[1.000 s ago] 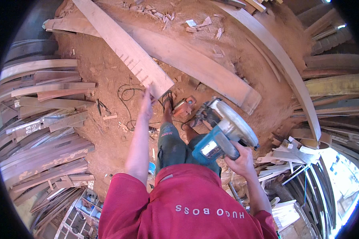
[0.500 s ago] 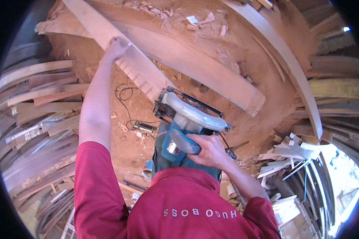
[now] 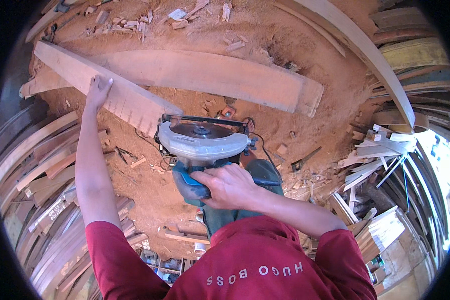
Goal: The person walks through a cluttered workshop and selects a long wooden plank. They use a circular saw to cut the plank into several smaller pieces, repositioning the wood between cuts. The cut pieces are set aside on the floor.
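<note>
A circular saw (image 3: 205,145) with a grey guard and teal body is in my right hand (image 3: 230,187), its fingers wrapped round the rear handle. The round blade (image 3: 201,130) shows beside the guard. The front of the saw meets the near right end of a thick wooden plank (image 3: 127,100); whether the blade is in the wood cannot be told. Several dark marks cross the plank near that end. My left hand (image 3: 99,91) grips the plank's near edge farther along, with the thumb on the top face and some fingers hidden.
Beyond the plank lies a wide curved board (image 3: 205,72) on dusty ground. A long curved strip (image 3: 365,55) arcs along the right. Stacked timber (image 3: 45,165) fills the left side, offcuts (image 3: 375,150) the right. A handsaw (image 3: 305,160) and a power cord (image 3: 267,152) lie nearby.
The saw has swung left and turned, bringing its blade into sight. The plank lies at a flatter slant in view. Both hands keep their hold, and the whole view has shifted.
</note>
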{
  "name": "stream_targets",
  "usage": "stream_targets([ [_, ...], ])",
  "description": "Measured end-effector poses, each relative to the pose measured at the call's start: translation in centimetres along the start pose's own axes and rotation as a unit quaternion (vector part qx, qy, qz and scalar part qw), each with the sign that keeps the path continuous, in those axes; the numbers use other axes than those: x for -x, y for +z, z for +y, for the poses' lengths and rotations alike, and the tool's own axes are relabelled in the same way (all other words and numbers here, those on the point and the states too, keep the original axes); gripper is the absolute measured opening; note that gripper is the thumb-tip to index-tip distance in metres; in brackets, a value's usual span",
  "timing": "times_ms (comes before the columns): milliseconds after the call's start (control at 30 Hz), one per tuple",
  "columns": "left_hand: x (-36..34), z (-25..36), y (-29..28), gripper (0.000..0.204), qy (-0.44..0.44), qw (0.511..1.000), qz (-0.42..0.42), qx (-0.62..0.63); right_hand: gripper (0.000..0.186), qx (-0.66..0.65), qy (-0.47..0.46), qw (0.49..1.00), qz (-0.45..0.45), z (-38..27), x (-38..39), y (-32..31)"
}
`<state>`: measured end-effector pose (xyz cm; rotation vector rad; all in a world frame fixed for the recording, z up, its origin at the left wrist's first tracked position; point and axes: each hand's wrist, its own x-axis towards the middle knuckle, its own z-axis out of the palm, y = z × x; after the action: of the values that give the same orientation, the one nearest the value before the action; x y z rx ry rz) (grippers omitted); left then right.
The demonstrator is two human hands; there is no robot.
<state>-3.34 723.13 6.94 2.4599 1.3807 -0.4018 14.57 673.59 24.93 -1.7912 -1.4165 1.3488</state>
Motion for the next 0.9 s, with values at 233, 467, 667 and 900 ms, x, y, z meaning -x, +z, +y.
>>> stream_targets([
  [233,0.5,1.1,-0.3,0.094,-0.005,1.000,-0.008,0.012,0.039,-0.017,0.005,1.000,-0.008,0.4,-0.4,-0.1],
  [467,0.7,1.1,-0.5,0.093,0.001,1.000,-0.005,0.003,0.034,-0.023,-0.001,1.000,-0.018,0.2,-0.6,-0.5],
  [667,1.0,1.6,-0.6,0.092,-0.010,1.000,-0.003,-0.015,0.037,-0.010,0.004,0.999,-0.040,0.3,-0.7,-0.9],
  [900,0.8,0.6,-0.3,0.092,-0.020,0.999,0.001,-0.030,0.039,-0.015,0.015,0.999,-0.045,0.3,-0.4,-1.2],
])
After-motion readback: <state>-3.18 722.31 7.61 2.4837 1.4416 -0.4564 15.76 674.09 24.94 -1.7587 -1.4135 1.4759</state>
